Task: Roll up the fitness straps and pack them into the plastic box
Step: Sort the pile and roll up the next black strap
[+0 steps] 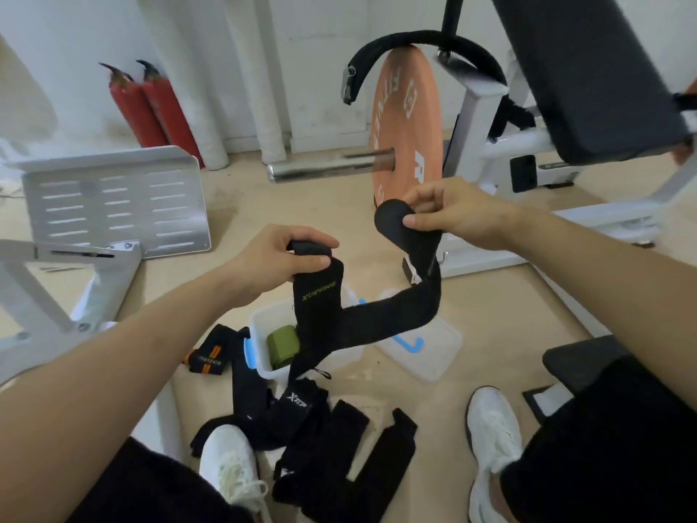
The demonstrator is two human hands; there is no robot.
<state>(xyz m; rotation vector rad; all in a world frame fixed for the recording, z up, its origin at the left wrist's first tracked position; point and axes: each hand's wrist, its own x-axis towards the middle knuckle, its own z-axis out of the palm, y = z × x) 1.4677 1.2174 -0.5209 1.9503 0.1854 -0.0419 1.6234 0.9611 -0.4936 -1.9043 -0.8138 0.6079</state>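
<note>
One end of a black strap point(377, 315) is gripped in the curled fingers of the left hand point(279, 258). Its rounded other end is pinched between thumb and fingers of the right hand point(452, 213), farther off and to the right. The strap is held sagging above a plastic box point(258, 334) on the floor, in which a green roll point(283, 347) is lying. A lid point(437, 352) is seen just right of the box, and more black straps point(347, 428) are spread nearer.
</note>
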